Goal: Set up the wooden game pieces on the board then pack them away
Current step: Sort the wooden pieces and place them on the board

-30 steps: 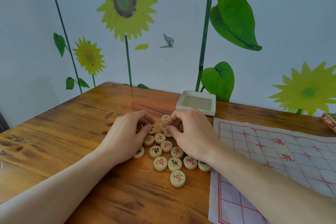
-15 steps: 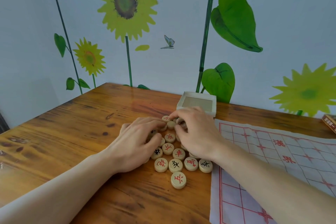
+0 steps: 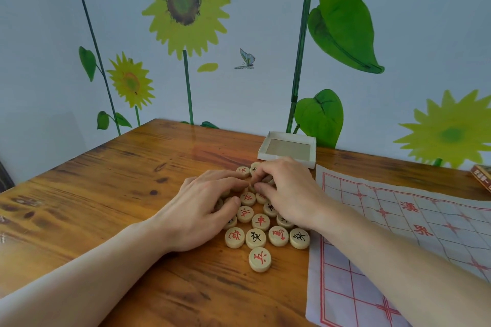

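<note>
Wooden game pieces (image 3: 259,223) clustered on table (image 3: 106,194), just left of cloth board (image 3: 398,233). Left hand (image 3: 202,210) lies flat over them, fingers relaxed. Right hand (image 3: 289,191) curled over far pieces; grasp unclear.

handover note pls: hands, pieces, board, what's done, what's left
Left hand: fingers laid over the left of the pile, nothing clearly gripped.
Right hand: fingers curled into the far side of the pile; whether it pinches a piece is hidden.
Pieces: all in a loose pile on the table, left of the board; one lies alone nearest the camera.
Board: flat on the right, no pieces on it.
Box: open, behind the pile, looks empty.
Done: nothing placed.
Left: set up, then pack away.
</note>
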